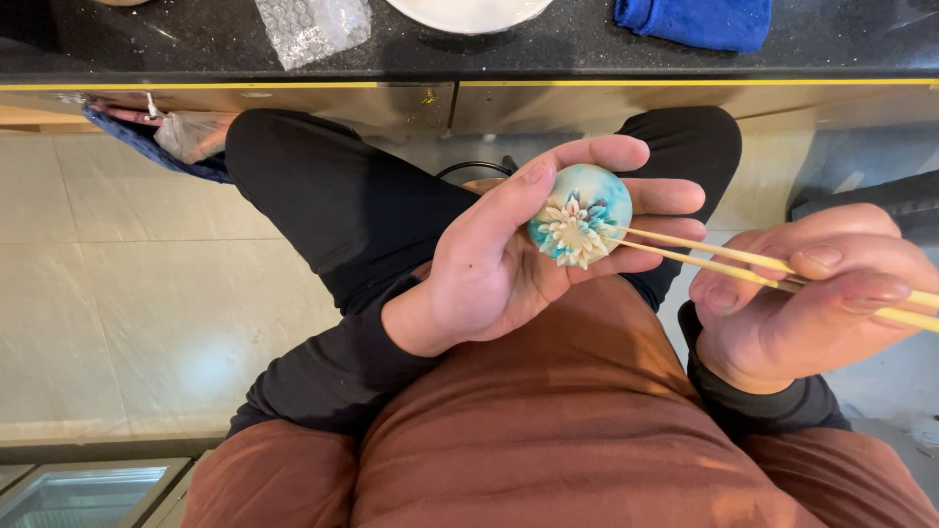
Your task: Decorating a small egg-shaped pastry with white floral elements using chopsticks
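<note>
You hold a small round sweet in one hand and a pair of chopsticks in the other.

Your left hand (499, 264) is cupped, fingers curled around the blue and white sweet (581, 217), which rests against your fingertips above your lap. Your right hand (812, 293) is closed on the chopsticks (714, 259), their tips touching the cream flower petals on the sweet. Beyond, a black counter (147, 44) carries a white plate (469, 12), a blue cloth (696, 20) and a plastic bag (311, 27).

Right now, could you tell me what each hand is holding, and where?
Left hand cups the blue-and-white flower ball from beneath; right hand pinches the two thin sticks near their back ends.
</note>
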